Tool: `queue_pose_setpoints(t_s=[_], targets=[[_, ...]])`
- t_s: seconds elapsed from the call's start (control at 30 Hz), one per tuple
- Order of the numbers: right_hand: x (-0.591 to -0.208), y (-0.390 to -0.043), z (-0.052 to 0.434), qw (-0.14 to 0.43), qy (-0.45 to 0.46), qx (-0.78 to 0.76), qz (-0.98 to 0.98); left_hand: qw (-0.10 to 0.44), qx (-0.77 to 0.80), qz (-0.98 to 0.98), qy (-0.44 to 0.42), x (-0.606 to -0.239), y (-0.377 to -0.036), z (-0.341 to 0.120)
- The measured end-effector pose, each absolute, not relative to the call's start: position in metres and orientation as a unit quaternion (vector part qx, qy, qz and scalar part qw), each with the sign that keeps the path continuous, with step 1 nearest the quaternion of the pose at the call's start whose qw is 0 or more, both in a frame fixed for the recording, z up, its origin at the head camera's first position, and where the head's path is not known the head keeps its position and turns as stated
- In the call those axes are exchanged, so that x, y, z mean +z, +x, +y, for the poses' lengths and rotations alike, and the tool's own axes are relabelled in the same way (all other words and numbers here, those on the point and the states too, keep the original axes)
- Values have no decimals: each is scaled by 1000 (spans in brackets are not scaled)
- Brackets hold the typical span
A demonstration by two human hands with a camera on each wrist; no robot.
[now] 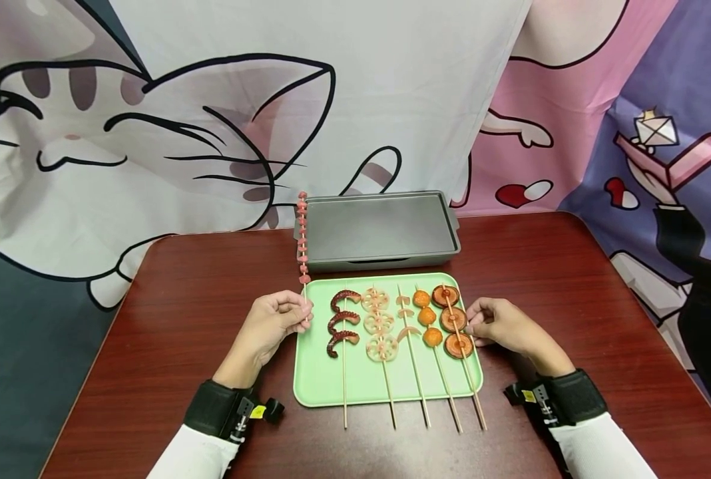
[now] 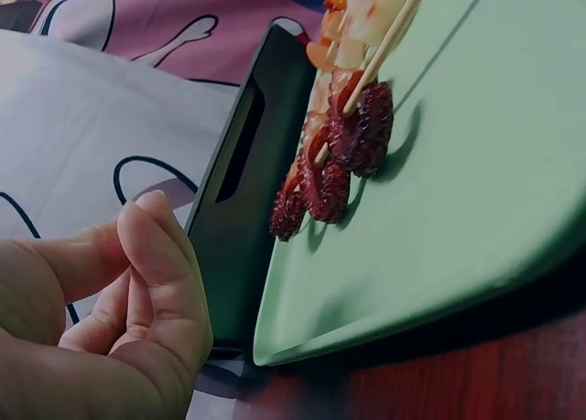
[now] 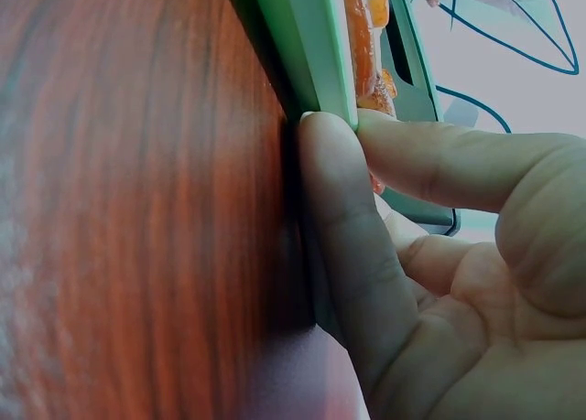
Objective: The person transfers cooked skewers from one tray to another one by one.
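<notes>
In the head view my left hand (image 1: 280, 324) pinches the lower stick of a skewer of small pink meat pieces (image 1: 303, 233), held upright at the left edge of a light green tray (image 1: 325, 392). That skewer does not show in the left wrist view, where the thumb and fingertips (image 2: 151, 205) meet. The tray's right rim is between the thumb and fingers of my right hand (image 1: 502, 326). On the tray lie skewers of octopus tentacles (image 1: 343, 319), lotus root slices (image 1: 379, 324), thin pale pink pieces (image 1: 405, 313), orange balls (image 1: 427, 317) and mushroom caps (image 1: 453, 319).
Behind the tray stands a grey rectangular grill plate (image 1: 382, 229). Skewer sticks jut past the tray's front edge over the reddish-brown wooden table (image 1: 212, 266). A printed cartoon cloth (image 1: 391, 86) hangs behind the table.
</notes>
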State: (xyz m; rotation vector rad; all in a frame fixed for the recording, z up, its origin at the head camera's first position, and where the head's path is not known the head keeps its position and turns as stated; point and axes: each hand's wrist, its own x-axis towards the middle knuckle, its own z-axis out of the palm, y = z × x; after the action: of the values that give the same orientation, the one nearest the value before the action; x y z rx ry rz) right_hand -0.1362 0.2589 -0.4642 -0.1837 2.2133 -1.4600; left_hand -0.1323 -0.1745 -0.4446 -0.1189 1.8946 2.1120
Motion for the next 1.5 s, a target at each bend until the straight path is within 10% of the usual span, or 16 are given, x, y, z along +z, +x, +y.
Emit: queue_pose_setpoints(t_s=[1.5], targets=[[-465,-136,259,241,-68,-538,805,283,674,681,27,-444,-60,-170]])
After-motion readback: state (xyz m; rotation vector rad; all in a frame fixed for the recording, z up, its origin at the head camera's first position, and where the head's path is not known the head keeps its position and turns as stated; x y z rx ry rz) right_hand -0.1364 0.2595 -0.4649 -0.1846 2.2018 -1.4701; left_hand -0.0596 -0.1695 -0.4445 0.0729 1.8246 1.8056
